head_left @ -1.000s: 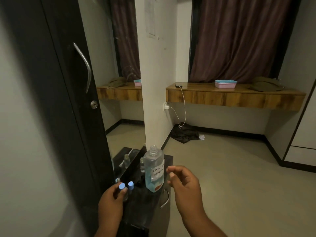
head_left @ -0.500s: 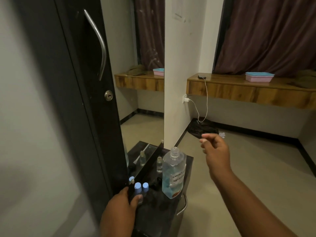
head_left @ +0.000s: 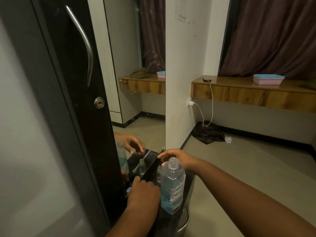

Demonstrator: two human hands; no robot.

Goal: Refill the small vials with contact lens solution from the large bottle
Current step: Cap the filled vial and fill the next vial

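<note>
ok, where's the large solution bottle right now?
Head view, lower centre: the large bottle stands uncapped on the black cabinet top, just right of the left hand, with the right hand behind its neck.

The large clear bottle (head_left: 172, 187) stands upright and uncapped on the dark counter (head_left: 189, 180), blue solution low inside, with a small clear vial (head_left: 159, 173) just behind it.

Likely bedroom: wardrobe door (head_left: 71, 82), mirror (head_left: 136, 65), curtains (head_left: 273, 35).

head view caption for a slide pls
Right hand reaches past the uncapped clear large bottle toward a small clear vial; left hand rests nearby.
</note>
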